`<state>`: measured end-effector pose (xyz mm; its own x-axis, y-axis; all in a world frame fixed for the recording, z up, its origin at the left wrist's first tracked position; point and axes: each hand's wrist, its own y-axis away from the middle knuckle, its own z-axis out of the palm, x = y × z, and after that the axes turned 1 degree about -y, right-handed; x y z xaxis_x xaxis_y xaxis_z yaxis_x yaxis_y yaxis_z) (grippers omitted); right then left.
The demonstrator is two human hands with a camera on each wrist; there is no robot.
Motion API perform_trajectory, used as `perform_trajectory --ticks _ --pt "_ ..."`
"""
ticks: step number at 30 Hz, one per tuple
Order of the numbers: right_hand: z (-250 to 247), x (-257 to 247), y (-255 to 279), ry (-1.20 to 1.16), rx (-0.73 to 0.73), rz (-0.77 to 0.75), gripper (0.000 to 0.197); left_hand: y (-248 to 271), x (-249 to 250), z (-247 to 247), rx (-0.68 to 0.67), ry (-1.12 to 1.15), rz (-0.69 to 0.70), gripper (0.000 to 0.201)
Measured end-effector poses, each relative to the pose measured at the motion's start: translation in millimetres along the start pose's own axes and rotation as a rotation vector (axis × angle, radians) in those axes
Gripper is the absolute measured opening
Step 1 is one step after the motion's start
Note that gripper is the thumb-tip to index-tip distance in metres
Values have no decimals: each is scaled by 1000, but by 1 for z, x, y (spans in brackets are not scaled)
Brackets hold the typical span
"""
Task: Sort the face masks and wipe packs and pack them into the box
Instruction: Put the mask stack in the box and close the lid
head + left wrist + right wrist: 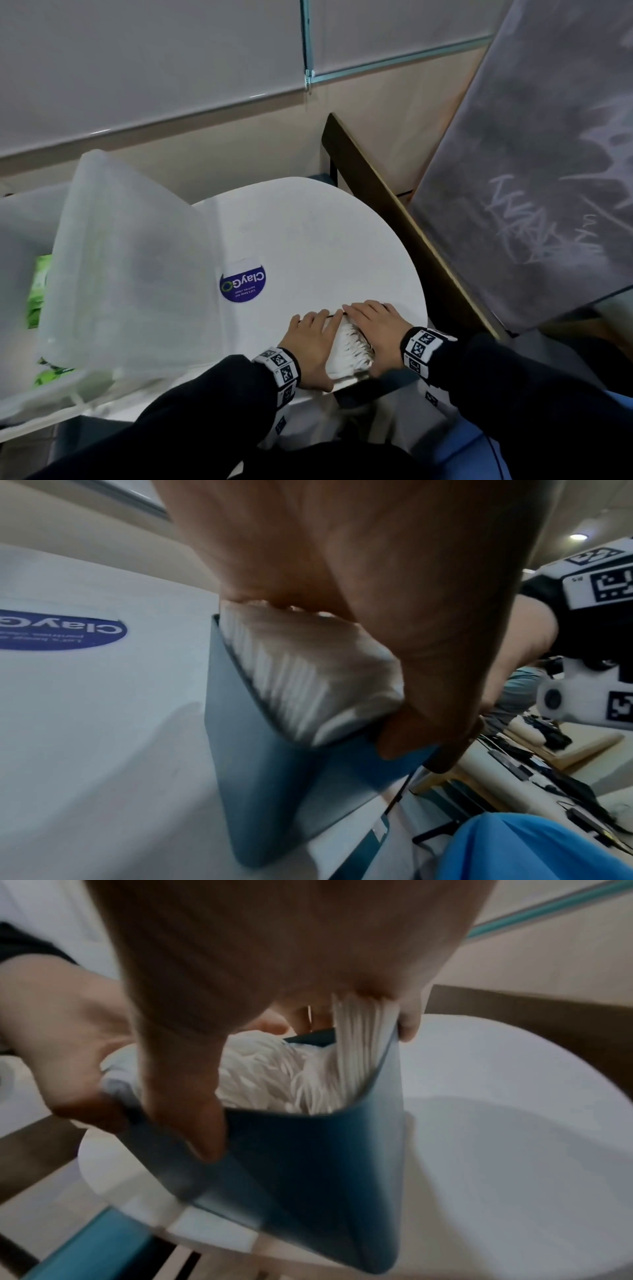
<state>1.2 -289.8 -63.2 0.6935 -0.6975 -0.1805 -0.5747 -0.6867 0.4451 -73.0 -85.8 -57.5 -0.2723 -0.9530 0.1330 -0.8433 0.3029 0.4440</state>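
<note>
Both hands, left hand [310, 346] and right hand [375, 329], grasp the blue box [274, 791] of face masks [349, 349] on the table [308, 233]; a clear bin [130, 260] stands just left.

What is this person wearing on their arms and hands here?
Both arms are in dark, near-black long sleeves. Each wrist carries a white band printed with black square fiducial markers: one on the left wrist, one on the right wrist. The left hand and right hand are bare: no gloves.

Both hands hold one box [349, 346] at the table's [308, 222] near edge: left hand [310, 346] on its left side, right hand [376, 329] on its right. Masks [274, 1080] stand inside, between the palms. Sticker [243, 282] ahead-left; tub [130, 260] farther left, wipe packs [37, 291] inside.
</note>
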Motion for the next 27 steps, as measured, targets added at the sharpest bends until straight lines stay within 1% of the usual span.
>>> perform_trajectory --ticks 2,5,8,11,12,13,15,16,17,18,19,20,21,22,23,24,27 --pt "-2 4 -5 -51 35 -29 134 -2 1 1 27 -7 -28 140" --pt "-8 10 -15 -86 39 -48 134 -3 1 6 15 41 -84 149" --pt "-15 10 -21 -106 40 -77 130 -1 3 -7 61 16 -120 139" --pt "-44 7 -25 -185 74 -59 125 9 -4 -43 128 38 -186 133" --pt "-60 7 -23 -224 124 -54 123 17 -11 -57 157 68 -223 133" --pt "-78 6 -20 -279 214 -61 120 27 -20 -71 192 128 -265 133" --pt "-119 1 -10 -469 477 -105 111 60 -39 -104 315 348 -342 134" --pt "-140 -4 -4 -587 615 -129 104 80 -49 -121 390 463 -355 134" --pt "-161 -10 2 -689 738 -160 98 102 -57 -139 477 550 -344 130" --pt "-179 -20 7 -764 823 -189 91 125 -66 -155 581 616 -318 122" --pt "-195 -31 9 -820 860 -214 81 148 -77 -172 678 661 -293 108" --pt "-206 -44 9 -859 864 -242 68 171 -87 -188 750 684 -276 97" --pt "-215 -59 8 -885 850 -278 54 195 -99 -203 805 684 -282 94" --pt "-220 -76 6 -904 827 -317 44 218 -110 -215 854 666 -306 97" --pt "-224 -93 2 -908 800 -363 37 241 -122 -225 896 632 -355 100" --pt "-225 -112 -2 -888 772 -414 34 264 -134 -234 933 584 -412 98" --pt "-223 -173 -17 -747 670 -584 29 324 -169 -251 1008 433 -586 85"
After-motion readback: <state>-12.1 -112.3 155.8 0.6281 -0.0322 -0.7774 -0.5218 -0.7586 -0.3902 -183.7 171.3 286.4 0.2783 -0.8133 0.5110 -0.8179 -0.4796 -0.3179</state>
